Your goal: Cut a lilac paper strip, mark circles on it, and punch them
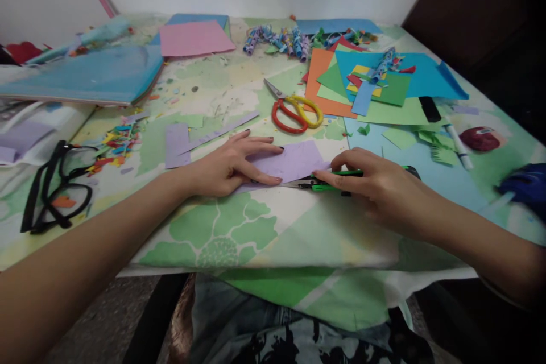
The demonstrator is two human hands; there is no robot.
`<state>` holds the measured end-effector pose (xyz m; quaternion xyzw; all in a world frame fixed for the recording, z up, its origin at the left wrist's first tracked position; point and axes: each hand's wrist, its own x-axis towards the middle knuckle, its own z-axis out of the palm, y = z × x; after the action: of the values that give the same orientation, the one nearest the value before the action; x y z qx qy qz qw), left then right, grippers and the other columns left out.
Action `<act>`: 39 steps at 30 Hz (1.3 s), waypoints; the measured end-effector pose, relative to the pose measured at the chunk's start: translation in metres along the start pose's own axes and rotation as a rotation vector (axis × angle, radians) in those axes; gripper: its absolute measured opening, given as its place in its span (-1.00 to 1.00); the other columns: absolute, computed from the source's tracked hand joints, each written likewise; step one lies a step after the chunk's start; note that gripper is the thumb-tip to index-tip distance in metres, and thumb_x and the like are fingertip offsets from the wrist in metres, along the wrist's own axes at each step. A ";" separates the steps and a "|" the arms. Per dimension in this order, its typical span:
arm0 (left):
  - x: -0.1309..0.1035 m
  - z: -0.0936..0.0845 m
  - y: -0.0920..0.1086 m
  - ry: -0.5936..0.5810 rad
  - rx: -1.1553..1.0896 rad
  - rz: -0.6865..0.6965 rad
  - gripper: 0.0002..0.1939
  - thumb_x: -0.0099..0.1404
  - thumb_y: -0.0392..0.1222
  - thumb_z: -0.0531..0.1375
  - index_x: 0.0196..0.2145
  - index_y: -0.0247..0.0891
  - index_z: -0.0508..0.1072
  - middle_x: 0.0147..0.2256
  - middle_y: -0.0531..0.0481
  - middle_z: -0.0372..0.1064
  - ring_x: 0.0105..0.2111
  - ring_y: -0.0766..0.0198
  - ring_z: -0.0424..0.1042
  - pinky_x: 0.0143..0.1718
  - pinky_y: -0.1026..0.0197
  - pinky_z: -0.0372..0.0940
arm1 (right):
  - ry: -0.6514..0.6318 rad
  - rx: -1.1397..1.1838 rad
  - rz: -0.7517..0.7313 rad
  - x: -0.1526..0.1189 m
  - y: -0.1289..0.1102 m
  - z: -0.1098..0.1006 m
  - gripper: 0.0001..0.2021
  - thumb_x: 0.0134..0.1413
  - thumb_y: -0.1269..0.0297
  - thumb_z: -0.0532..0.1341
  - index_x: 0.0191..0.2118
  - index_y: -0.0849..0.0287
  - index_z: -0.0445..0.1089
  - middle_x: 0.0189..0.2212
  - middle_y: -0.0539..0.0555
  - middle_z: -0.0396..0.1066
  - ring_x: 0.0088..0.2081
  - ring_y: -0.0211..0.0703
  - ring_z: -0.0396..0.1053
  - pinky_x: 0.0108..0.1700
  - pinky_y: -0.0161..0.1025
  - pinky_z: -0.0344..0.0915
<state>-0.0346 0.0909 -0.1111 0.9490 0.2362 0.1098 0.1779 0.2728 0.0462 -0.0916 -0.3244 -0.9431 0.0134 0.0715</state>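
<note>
- Step in hand, as judged: lining up or trimming the pale purple rectangular paper sheet [298,158], flat on the green-and-white patterned tablecloth [298,227].
- Left hand [217,168]: fingers spread wide, tips pressing the sheet.
- Right hand [375,185]: fingers curled round the green-and-black tool with a metal tip [323,187], at the sheet's near edge; exact type unclear.
- Next move calls for: sheet held flat, tip guided along its edge, left fingertips clear.
</note>
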 end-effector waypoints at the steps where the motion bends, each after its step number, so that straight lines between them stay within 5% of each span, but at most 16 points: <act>1: 0.000 0.000 0.000 -0.002 0.001 -0.004 -0.44 0.21 -0.48 -0.02 -0.05 0.16 0.44 0.24 0.05 0.06 0.25 0.03 -0.02 0.18 -0.33 -0.23 | 0.003 -0.001 -0.002 0.001 0.000 0.000 -0.38 -0.08 0.63 0.00 0.13 0.04 0.29 -0.13 0.17 0.34 -0.15 0.01 0.31 -0.24 -0.16 0.27; 18: 0.001 0.000 -0.001 0.007 -0.032 -0.013 -0.45 0.22 -0.48 -0.01 -0.07 0.18 0.44 0.23 0.08 0.09 0.26 0.08 -0.02 0.20 -0.32 -0.26 | -0.028 0.043 0.007 0.009 -0.011 0.002 -0.35 -0.09 0.62 -0.02 0.17 0.06 0.25 -0.25 0.19 0.29 -0.25 -0.05 0.24 -0.31 -0.21 0.21; 22: 0.000 -0.005 -0.003 -0.001 -0.087 -0.018 -0.58 0.25 -0.39 0.04 -0.12 0.10 0.49 0.21 0.04 0.13 0.25 0.08 0.00 0.21 -0.27 -0.24 | -0.020 0.035 -0.005 0.008 -0.012 0.001 -0.35 -0.10 0.62 -0.03 0.16 0.10 0.27 -0.25 0.21 0.28 -0.29 -0.06 0.24 -0.37 -0.23 0.17; 32: -0.024 -0.027 -0.005 -0.257 -0.084 -0.080 -0.57 0.29 -0.26 0.10 0.06 0.16 0.33 0.32 0.12 -0.18 0.31 0.07 -0.24 0.25 -0.19 -0.41 | -0.054 0.037 0.055 0.000 -0.006 0.001 -0.37 -0.04 0.57 -0.01 0.17 -0.02 0.25 -0.20 0.18 0.26 -0.31 -0.13 0.25 -0.39 -0.30 0.17; 39: -0.022 -0.025 -0.007 -0.259 -0.085 -0.108 -0.57 0.30 -0.29 0.10 0.04 0.20 0.34 0.32 0.17 -0.19 0.32 0.13 -0.27 0.25 -0.17 -0.45 | -0.071 0.066 0.034 0.000 0.000 -0.001 -0.37 -0.02 0.56 -0.01 0.17 -0.06 0.25 -0.25 0.16 0.25 -0.34 -0.16 0.24 -0.40 -0.30 0.19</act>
<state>-0.0644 0.0933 -0.0934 0.9327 0.2570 -0.0132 0.2527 0.2730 0.0462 -0.0905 -0.3374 -0.9384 0.0572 0.0486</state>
